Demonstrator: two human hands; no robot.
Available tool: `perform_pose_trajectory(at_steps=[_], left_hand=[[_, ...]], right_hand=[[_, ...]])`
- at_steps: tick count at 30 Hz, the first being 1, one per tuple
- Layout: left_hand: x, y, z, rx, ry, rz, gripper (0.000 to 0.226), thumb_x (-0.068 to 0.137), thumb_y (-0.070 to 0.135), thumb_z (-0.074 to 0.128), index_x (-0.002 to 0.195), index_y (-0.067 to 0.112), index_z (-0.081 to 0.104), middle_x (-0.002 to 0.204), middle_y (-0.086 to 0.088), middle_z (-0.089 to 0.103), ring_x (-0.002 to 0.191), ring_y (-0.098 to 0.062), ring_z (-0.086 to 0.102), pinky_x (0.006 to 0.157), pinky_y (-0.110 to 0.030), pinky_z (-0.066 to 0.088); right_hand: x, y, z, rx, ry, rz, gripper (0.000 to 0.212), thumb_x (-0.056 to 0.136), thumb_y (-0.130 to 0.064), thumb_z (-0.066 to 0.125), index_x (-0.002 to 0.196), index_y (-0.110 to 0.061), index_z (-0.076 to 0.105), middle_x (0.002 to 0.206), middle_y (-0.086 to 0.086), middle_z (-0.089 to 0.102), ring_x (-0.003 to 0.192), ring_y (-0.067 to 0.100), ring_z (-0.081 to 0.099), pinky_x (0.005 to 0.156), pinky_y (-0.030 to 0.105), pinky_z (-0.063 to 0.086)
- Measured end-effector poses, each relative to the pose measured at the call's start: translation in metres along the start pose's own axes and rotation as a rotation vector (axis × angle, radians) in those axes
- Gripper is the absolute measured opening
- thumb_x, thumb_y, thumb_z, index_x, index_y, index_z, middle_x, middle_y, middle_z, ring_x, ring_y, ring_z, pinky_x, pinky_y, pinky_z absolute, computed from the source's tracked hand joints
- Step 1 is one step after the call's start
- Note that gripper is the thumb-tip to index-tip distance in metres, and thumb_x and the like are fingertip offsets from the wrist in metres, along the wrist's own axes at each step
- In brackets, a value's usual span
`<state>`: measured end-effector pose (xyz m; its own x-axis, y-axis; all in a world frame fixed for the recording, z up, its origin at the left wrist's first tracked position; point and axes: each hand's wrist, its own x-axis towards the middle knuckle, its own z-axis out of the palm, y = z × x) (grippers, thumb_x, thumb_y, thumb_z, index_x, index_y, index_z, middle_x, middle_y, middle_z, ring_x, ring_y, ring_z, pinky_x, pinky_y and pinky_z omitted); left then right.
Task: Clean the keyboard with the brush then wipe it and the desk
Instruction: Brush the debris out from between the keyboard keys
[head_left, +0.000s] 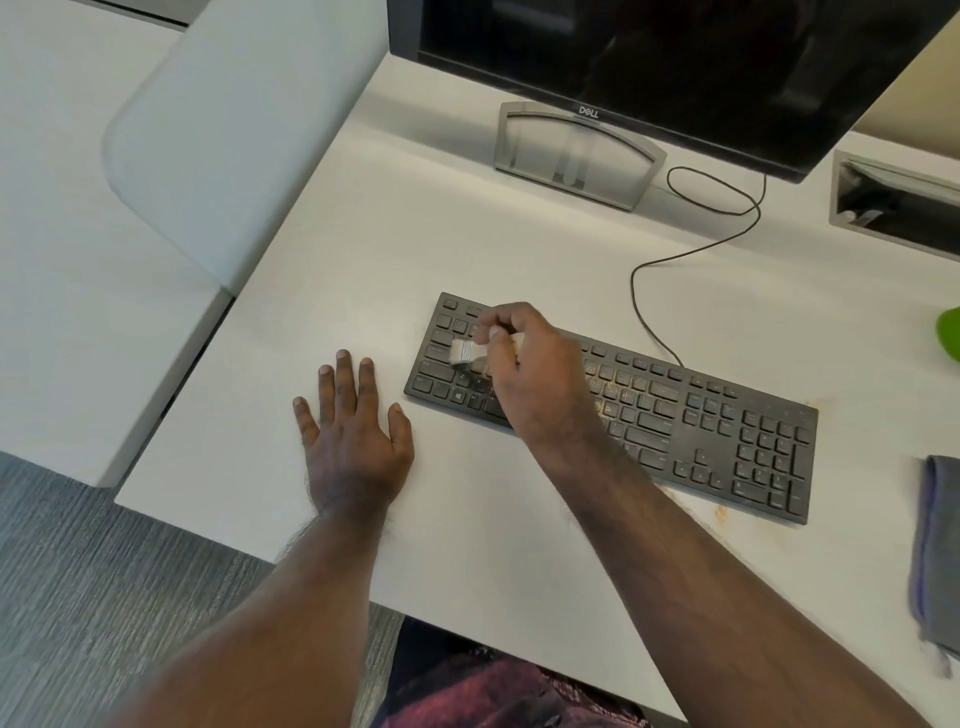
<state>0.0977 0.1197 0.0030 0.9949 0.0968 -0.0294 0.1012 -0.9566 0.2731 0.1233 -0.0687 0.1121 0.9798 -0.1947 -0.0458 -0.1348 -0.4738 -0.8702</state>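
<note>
Both forearms reach up from the bottom edge, over a dark reddish garment under the desk (467, 234) lip. Furthest left, a pale rounded chair back (234, 145) stands beside the desk. Next, the left hand (353, 431) lies flat on the bare desk just left of the keyboard (727, 431), fingers straight and spread, holding nothing. The right hand (524, 374) hovers over the keyboard's left end, fingers curled round a small brush (465, 352), pinching its handle, with the pale bristles pointing left and down onto the letter keys. The wrist is bent, forearm crossing the keyboard's front edge.

Orange-brown crumbs or stains sit on the middle keys and on the desk along the keyboard's near edge, so brushing looks only begun at the left end. Nothing pins the keyboard, so a firm stroke could push it askew, and sweeping toward the near edge would scatter debris onto the desk or lap. Its cable (654, 270) loops back to the monitor (675, 67). At the far right a folded grey cloth (937, 545) waits at the desk edge, below something green, cut off by the frame.
</note>
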Motion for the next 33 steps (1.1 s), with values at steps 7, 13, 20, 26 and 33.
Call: perform_pose_trajectory(at_steps=[7, 13, 20, 26, 33], left_hand=[[0.0, 0.001, -0.002, 0.015, -0.011, 0.002, 0.073, 0.095, 0.045, 0.025, 0.162, 0.017, 0.023, 0.171, -0.003, 0.011, 0.158, -0.024, 0.009, 0.127, -0.053, 0.004], [0.0, 0.001, -0.002, 0.013, -0.009, 0.003, 0.073, 0.095, 0.045, 0.025, 0.162, 0.017, 0.023, 0.171, -0.003, 0.011, 0.158, -0.024, 0.009, 0.127, -0.054, 0.004], [0.0, 0.001, -0.002, 0.017, -0.006, 0.0, 0.073, 0.095, 0.045, 0.026, 0.162, 0.016, 0.026, 0.171, -0.003, 0.012, 0.158, -0.024, 0.01, 0.127, -0.054, 0.005], [0.0, 0.002, -0.003, 0.024, -0.021, 0.0, 0.074, 0.095, 0.046, 0.024, 0.163, 0.018, 0.022, 0.172, -0.002, 0.008, 0.158, -0.023, 0.007, 0.127, -0.052, 0.002], [0.0, 0.001, -0.002, 0.021, -0.009, -0.001, 0.073, 0.095, 0.045, 0.026, 0.162, 0.016, 0.024, 0.171, -0.003, 0.011, 0.158, -0.024, 0.01, 0.127, -0.053, 0.003]], right_hand=[[-0.002, -0.006, -0.002, -0.105, -0.097, -0.014, 0.018, 0.099, -0.018, 0.05, 0.104, -0.022, 0.066, 0.09, -0.013, 0.071, 0.065, -0.004, 0.06, 0.052, 0.011, 0.043], [0.002, -0.011, -0.005, -0.206, -0.169, -0.054, 0.014, 0.099, -0.029, 0.053, 0.105, -0.033, 0.065, 0.094, -0.014, 0.073, 0.078, 0.001, 0.065, 0.064, 0.026, 0.055], [0.014, -0.019, 0.019, -0.075, -0.27, -0.136, 0.017, 0.097, -0.017, 0.058, 0.106, -0.024, 0.07, 0.102, -0.013, 0.072, 0.095, 0.001, 0.065, 0.085, 0.026, 0.054], [0.017, -0.02, 0.003, -0.097, -0.12, -0.096, 0.016, 0.098, -0.024, 0.054, 0.105, -0.03, 0.067, 0.09, -0.019, 0.071, 0.067, -0.009, 0.06, 0.058, 0.017, 0.046], [0.008, -0.014, 0.014, -0.092, -0.239, -0.136, 0.016, 0.097, -0.023, 0.058, 0.106, -0.028, 0.07, 0.096, -0.014, 0.072, 0.084, -0.001, 0.064, 0.074, 0.024, 0.054]])
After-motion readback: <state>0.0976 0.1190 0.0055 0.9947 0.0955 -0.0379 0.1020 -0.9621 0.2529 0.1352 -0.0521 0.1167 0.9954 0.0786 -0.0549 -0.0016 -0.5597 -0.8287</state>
